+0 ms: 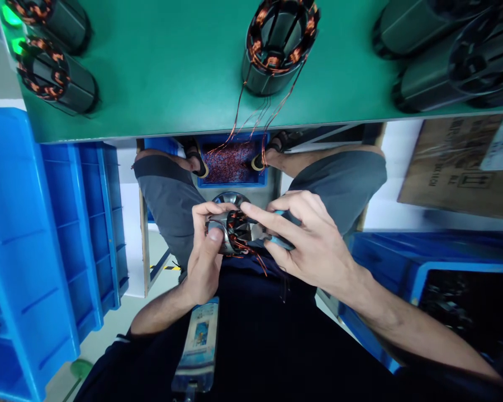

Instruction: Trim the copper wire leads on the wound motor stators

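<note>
In front of my torso, my left hand is closed around the metal body of a motor stator. Its copper-wound end faces right, and a few loose copper wires trail downward from it. My right hand grips wire cutters with blue-grey handles. Their metal jaws are at the wound end, with my right index finger reaching over the stator's top. Whether the jaws have closed on a wire is too small to make out. Another wound stator stands upright on the green table, its long wires hanging over the edge.
Further stators stand at the table's left, and dark stators at the right. Under the table, a blue bin holds copper-coloured scraps. Blue crates flank me on the left, a blue crate and cardboard box on the right.
</note>
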{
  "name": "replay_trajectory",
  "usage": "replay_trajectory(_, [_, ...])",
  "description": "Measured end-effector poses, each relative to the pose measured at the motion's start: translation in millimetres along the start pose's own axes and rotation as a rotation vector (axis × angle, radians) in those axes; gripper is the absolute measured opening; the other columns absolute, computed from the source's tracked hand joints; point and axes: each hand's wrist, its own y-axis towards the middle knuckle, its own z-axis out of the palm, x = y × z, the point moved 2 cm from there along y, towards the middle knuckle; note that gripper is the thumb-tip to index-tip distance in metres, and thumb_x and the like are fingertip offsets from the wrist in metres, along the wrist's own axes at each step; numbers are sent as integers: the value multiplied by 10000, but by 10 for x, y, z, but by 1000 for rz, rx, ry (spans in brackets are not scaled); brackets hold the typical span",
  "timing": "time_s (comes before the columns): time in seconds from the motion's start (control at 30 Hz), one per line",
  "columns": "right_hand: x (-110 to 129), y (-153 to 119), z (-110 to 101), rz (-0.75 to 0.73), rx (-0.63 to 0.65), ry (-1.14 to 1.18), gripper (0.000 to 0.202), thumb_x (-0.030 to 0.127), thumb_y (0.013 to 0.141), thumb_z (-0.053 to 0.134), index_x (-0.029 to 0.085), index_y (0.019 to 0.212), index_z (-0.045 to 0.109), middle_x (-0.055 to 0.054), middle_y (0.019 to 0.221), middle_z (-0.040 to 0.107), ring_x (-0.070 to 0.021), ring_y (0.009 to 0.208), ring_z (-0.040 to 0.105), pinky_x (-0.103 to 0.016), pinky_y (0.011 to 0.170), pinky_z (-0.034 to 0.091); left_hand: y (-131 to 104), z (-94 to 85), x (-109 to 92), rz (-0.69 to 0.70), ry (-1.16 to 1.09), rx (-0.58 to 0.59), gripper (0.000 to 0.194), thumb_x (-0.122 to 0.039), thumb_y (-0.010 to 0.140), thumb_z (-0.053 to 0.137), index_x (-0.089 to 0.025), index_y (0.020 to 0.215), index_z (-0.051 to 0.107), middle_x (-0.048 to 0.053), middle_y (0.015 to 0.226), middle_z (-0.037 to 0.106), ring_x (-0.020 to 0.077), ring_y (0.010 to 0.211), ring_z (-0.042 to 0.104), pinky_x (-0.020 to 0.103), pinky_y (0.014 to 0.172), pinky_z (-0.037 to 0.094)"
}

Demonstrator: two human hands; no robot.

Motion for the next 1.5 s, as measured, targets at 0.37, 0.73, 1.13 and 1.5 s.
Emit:
replay_trajectory(0.37, [35, 3, 17, -63, -75, 34, 887, 185, 994, 711, 461, 1790, 435, -63, 1182, 721, -302, 1122, 677, -552, 1052, 585, -12, 22, -17, 40, 91, 24, 207, -464, 1142, 676, -307, 1231, 576, 42, 1352, 650, 220, 1323, 645, 446, 1261, 501])
replay_trajectory(0.73, [93, -48, 100, 67, -50, 231, 746, 89, 1005, 660, 384, 1689, 614, -10, 1094, 819, -183, 886, 751, -321, 878, 683, -15, 57, 44, 41, 29, -8, 204, -494, 1175, 597, -292, 1170, 571, 45, 1287, 650, 208, 1152, 686, 436, 1159, 583])
replay_trajectory(1.13, [81, -25, 94, 18, -109, 74, 724, 148, 1009, 688, 337, 1703, 610, -45, 1029, 731, -226, 913, 703, -376, 861, 634, 28, 161, -4, 9, -55, -23, 172, -410, 1137, 667, -274, 1073, 585, 29, 1197, 669, 195, 1074, 661, 359, 1055, 593])
replay_trajectory(1.5, [-30, 24, 322, 130, -14, 87, 559, 109, 1034, 651, 281, 1556, 755, -8, 965, 795, -165, 895, 776, -265, 852, 645, 189, 89, 145, -61, -108, -220, 305, -466, 1061, 799, -256, 996, 588, 4, 1109, 686, 145, 959, 646, 228, 826, 574])
